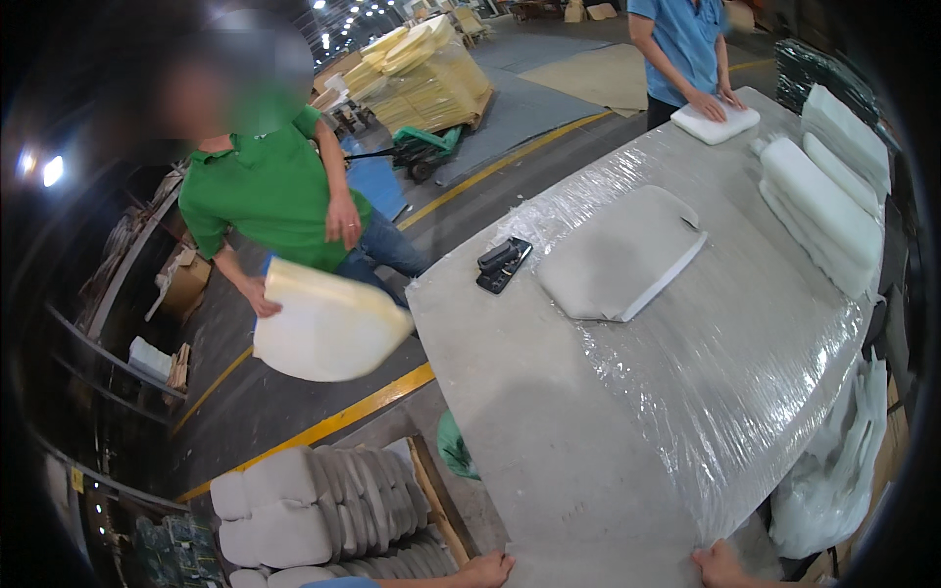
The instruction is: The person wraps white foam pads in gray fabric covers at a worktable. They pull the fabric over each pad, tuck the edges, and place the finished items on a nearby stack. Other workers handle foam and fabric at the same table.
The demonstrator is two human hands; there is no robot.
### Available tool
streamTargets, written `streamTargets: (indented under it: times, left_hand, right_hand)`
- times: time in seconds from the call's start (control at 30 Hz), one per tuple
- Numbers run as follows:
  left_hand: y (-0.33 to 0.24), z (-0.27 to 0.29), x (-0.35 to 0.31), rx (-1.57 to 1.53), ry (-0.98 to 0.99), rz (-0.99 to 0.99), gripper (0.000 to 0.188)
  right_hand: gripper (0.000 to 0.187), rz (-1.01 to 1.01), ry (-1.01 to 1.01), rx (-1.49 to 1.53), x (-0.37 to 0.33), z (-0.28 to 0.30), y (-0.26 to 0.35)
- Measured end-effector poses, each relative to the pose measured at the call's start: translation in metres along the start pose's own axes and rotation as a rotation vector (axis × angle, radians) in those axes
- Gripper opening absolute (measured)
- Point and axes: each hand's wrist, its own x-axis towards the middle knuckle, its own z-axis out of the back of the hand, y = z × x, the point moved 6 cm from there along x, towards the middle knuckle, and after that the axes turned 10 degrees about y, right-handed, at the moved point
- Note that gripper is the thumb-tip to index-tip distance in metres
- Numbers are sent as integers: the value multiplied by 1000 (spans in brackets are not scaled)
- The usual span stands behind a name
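Observation:
At the near end of the table, my left hand [487, 568] and my right hand [718, 565] are closed on the two sides of a grey fabric piece [603, 566]. Only its far part shows; the rest is cut off by the lower edge of the picture. Beyond it stretches the grey table top [549, 441], partly covered with shiny clear film [725, 382]. A grey padded cushion cover [622, 250] with a white edge lies flat in the middle. Left of it is a black phone [498, 278] with a small dark object on top.
White foam pads [823, 211] stand along the right edge, above bunched clear plastic [833, 470]. A person in green [274, 186] holds a pale foam panel [328, 323] at left. Another in blue [686, 49] presses a white pad [714, 122]. Grey cushions [284, 510] are stacked below left.

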Motion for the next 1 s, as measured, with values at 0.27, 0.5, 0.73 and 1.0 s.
streamTargets:
  times: [0.27, 0.5, 0.73, 1.0]
  left_hand:
    - [0, -2, -4, 6, -41, 29, 60]
    - [-66, 15, -53, 332, -621, -406, 53]
    - [-144, -75, -59, 602, 61, -549, 72]
    - [-153, -76, -40, 555, 10, -566, 65]
  right_hand:
    - [63, -109, -217, 80, 34, -11, -51]
    - [79, 350, -413, -553, -49, -28, 34]
    - [80, 440, 24, -924, -54, -117, 61]
    - [73, 467, -1, -910, -28, -119, 67]
